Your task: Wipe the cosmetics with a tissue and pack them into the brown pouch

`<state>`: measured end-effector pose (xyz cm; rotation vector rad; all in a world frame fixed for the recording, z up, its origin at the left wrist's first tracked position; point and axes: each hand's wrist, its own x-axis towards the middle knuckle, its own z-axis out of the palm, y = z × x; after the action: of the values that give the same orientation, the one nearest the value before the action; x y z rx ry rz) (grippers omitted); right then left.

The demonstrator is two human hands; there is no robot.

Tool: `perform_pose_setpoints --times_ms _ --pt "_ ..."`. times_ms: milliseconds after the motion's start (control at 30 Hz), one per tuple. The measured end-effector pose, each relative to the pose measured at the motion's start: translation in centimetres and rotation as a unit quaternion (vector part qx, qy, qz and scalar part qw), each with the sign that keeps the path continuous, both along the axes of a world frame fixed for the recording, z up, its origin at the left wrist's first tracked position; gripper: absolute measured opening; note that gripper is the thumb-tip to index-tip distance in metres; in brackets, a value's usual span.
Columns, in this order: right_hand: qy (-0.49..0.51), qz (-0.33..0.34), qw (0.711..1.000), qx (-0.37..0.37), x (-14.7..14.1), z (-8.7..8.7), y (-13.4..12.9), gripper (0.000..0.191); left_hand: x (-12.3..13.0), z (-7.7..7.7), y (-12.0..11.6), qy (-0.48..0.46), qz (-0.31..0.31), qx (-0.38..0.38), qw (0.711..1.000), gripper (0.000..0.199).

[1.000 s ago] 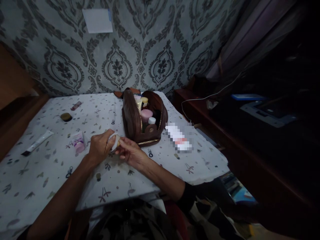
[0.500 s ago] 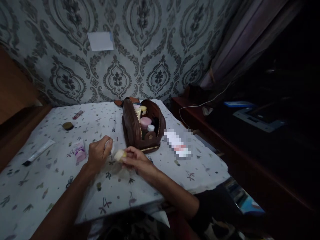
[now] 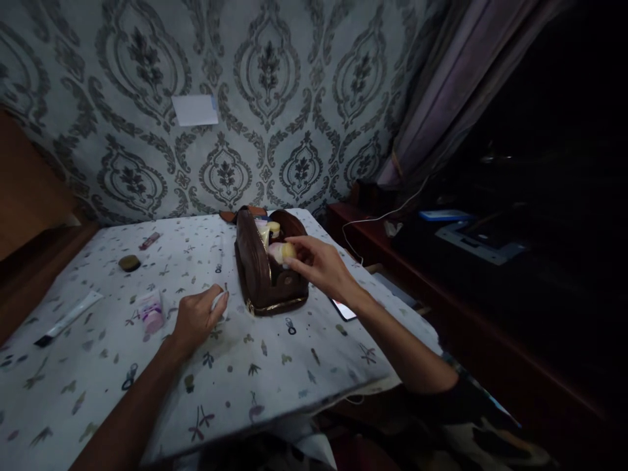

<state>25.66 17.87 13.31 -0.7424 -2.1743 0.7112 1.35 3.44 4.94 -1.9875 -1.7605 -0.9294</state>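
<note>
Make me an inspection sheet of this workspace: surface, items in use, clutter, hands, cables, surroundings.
Surface: white patterned cloth.
Items in use: brown bag, unzipped, with containers inside; small yellow item at its opening; white item, mostly hidden.
Clutter: pink-and-white container, dark-capped tube, dark round item, small reddish item; phone, partly hidden.
Hands: right hand holds the yellow item; left hand grips the white item.
Cables: thin pale cable, right side.
Surroundings: patterned wall, white card, curtain.
</note>
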Motion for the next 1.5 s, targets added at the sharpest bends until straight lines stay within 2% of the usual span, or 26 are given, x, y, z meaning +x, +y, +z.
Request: perform_pose_setpoints --times_ms 67,167,300,433,633,800,1300,1500 --pt "-0.071 -0.036 0.993 0.088 -0.4 0.5 1.3 0.040 0.0 -0.1 0.1 0.005 -0.001 0.002 1.000 0.032" --pt "-0.171 -0.084 0.970 0.154 -1.3 1.4 2.6 0.039 0.0 -0.2 0.1 0.007 -0.003 0.012 1.000 0.031" --pt "-0.283 -0.119 0.932 0.194 -2.9 2.3 3.5 0.030 0.1 -0.1 0.2 0.018 -0.014 0.031 0.999 0.030" --pt "-0.335 -0.109 0.916 0.194 -4.1 2.3 4.2 0.028 0.2 0.1 0.3 0.046 -0.020 0.053 0.997 0.032" --pt "-0.328 -0.111 0.923 0.168 -5.4 1.5 5.0 0.023 0.3 0.1 0.3 0.065 -0.027 0.069 0.995 0.032" --pt "-0.309 -0.131 0.925 0.175 -6.0 0.9 5.3 0.021 0.3 -0.2 0.3 0.075 -0.029 0.060 0.995 0.033" --pt "-0.305 -0.114 0.929 0.174 -5.1 0.3 5.2 0.024 0.1 -0.5 0.3 0.079 -0.025 0.026 0.996 0.031" --pt "-0.258 -0.102 0.936 0.216 -4.1 0.3 4.8 0.020 0.0 -0.6 0.4 0.095 -0.019 0.036 0.995 0.032"
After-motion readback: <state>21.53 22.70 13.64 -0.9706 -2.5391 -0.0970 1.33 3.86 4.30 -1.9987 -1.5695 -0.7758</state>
